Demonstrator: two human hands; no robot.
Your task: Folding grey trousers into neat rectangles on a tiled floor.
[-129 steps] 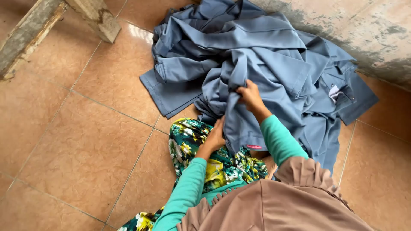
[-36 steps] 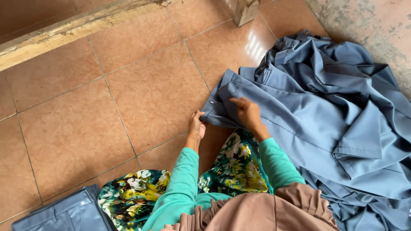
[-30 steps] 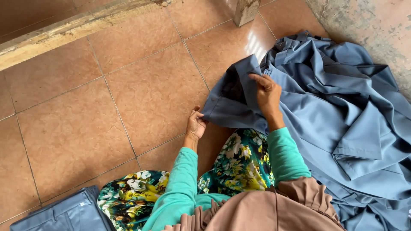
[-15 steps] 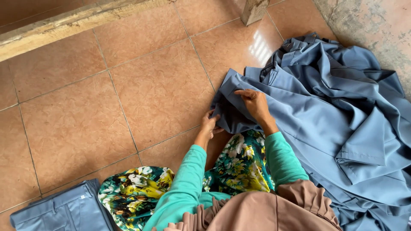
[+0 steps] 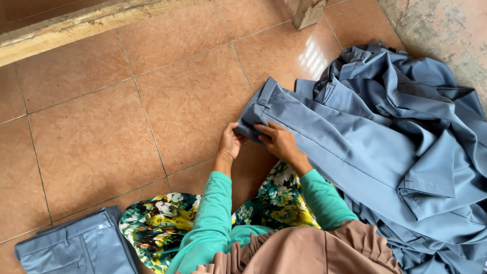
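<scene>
Since half a second ago our two hands have drawn closer together at the waistband end of the blue-grey trousers (image 5: 324,137), and our view has tipped slightly so that more of the pile shows at the right. Our left hand (image 5: 229,143) now pinches the near corner of the waistband, thumb and fingers closed on the cloth edge. Our right hand (image 5: 278,142) lies just beside it, palm down on the fabric, fingers together and curled over the same corner; we cannot tell whether it grips or only presses. The trousers lie flat on the tiled floor (image 5: 127,122), their long axis running from the waistband at our fingertips away to the right and toward us, where the legs vanish into the heap of blue-grey garments (image 5: 406,101) against the rough grey wall (image 5: 446,30). So the cloth stretches rightward from both hands, and the right hand is the nearer to its length, while the left holds the outermost corner. Teal sleeves cover both arms, and a floral skirt (image 5: 157,228) spreads beneath them. At the lower left, well apart from the hands, a folded pair of blue-grey trousers (image 5: 76,248) rests on the tiles. A wooden beam (image 5: 76,25) crosses the top left. No containers are visible.
</scene>
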